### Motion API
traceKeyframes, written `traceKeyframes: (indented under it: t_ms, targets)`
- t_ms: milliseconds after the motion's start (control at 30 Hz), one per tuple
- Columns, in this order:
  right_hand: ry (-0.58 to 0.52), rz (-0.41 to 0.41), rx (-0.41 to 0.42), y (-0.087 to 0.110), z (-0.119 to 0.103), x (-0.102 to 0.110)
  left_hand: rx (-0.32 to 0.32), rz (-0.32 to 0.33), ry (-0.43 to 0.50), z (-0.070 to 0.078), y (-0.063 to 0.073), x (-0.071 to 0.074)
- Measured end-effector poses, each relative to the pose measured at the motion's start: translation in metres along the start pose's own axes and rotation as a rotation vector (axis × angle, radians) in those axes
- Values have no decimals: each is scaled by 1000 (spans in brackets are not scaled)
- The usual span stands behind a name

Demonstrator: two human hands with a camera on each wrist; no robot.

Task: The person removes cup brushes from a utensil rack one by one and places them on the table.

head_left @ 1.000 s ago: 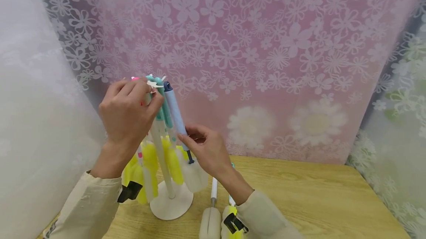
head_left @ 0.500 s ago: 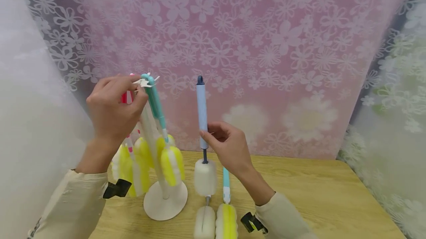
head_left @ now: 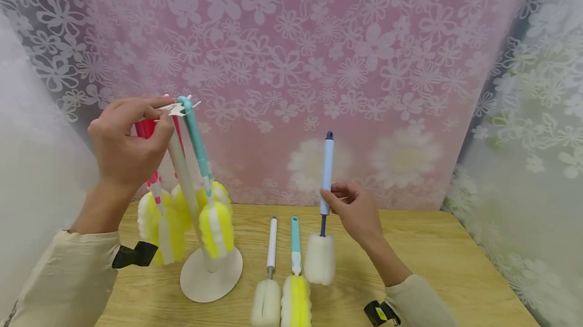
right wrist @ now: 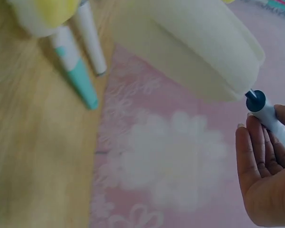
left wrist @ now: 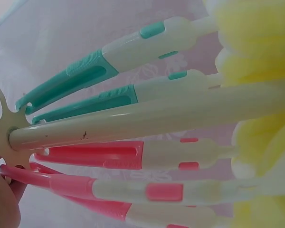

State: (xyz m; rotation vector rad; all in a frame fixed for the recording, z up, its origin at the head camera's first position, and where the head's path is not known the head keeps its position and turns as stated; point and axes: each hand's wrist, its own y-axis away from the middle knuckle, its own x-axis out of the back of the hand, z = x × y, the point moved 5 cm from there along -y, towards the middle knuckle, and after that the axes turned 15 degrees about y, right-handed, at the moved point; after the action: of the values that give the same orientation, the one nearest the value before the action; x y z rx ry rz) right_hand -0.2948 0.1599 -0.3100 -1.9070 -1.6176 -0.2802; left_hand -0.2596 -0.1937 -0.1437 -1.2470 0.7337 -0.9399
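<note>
My left hand (head_left: pixel 129 139) pinches the pronged top plate (head_left: pixel 174 109) of a white stand, between thumb and fingers. Several sponge bottle brushes hang from that plate, with teal handles (left wrist: pixel 66 88) and pink handles (left wrist: pixel 95 156) in the left wrist view. Their yellow-and-white sponge heads (head_left: pixel 216 228) hang around the pole (head_left: pixel 182 175). Held upright, to the right of the stand, is a bottle brush (head_left: pixel 328 165) with a light blue handle and white sponge head. My right hand (head_left: pixel 357 210) pinches its lower handle; the right wrist view shows the sponge (right wrist: pixel 190 52) beyond the fingers.
Two brushes lie side by side on the wooden table (head_left: pixel 410 246): a white-handled one (head_left: pixel 272 241) and a teal-handled one (head_left: pixel 295 236). The stand's round base (head_left: pixel 211 284) is left of them. A pink flowered cloth (head_left: pixel 282 64) hangs behind the table.
My right hand has carried the blue-handled brush away from the stand to the right, past the two lying brushes. My left hand still holds the stand's top; the head view has shifted right.
</note>
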Motion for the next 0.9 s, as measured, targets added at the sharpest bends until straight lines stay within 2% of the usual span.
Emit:
traceKeyframes:
  t_ms: [233, 433, 633, 900]
  targets:
    - [20, -89, -235, 12, 63, -10, 35, -21, 94, -5, 0, 4]
    - [24, -169, -337, 25, 103, -27, 42, -24, 121, -6, 0, 2]
    - [62, -240, -369, 33, 122, -46, 47, -16, 143, -7, 1, 2]
    - [111, -365, -286, 37, 129, -66, 47, -13, 133, -7, 1, 4]
